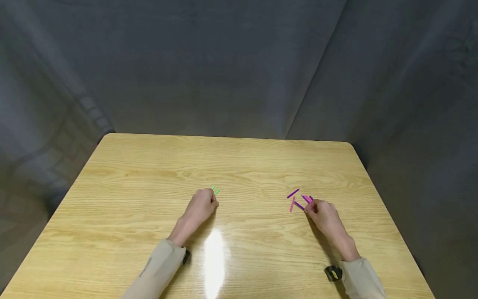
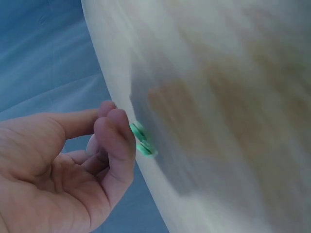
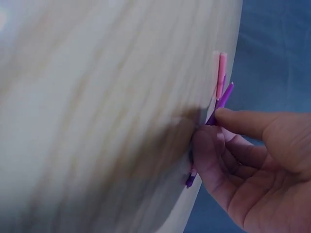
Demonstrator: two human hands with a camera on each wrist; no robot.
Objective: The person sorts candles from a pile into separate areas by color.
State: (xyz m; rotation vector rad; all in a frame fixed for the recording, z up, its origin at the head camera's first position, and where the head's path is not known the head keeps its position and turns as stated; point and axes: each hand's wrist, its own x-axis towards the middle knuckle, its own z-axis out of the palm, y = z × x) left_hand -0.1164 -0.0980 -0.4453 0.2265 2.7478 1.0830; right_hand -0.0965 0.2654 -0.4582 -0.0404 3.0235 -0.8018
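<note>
My left hand (image 1: 199,204) is left of the table's middle with its fingers bent. Two short green sticks (image 1: 217,192) show just past its fingertips. In the left wrist view the thumb and fingertips come together beside the green sticks (image 2: 143,141); whether something is pinched there is hidden. On the right, my right hand (image 1: 324,214) is low over a loose group of pink and purple sticks. Its thumb and forefinger pinch a purple stick (image 3: 224,99), seen in the right wrist view. A pink stick (image 3: 221,73) lies just beyond.
A purple stick (image 1: 293,193) and a pink stick (image 1: 292,204) lie left of the right hand on the wooden table (image 1: 149,166). Dark curtains (image 1: 224,70) hang behind and at the sides. A bright reflection crosses the tabletop between the forearms.
</note>
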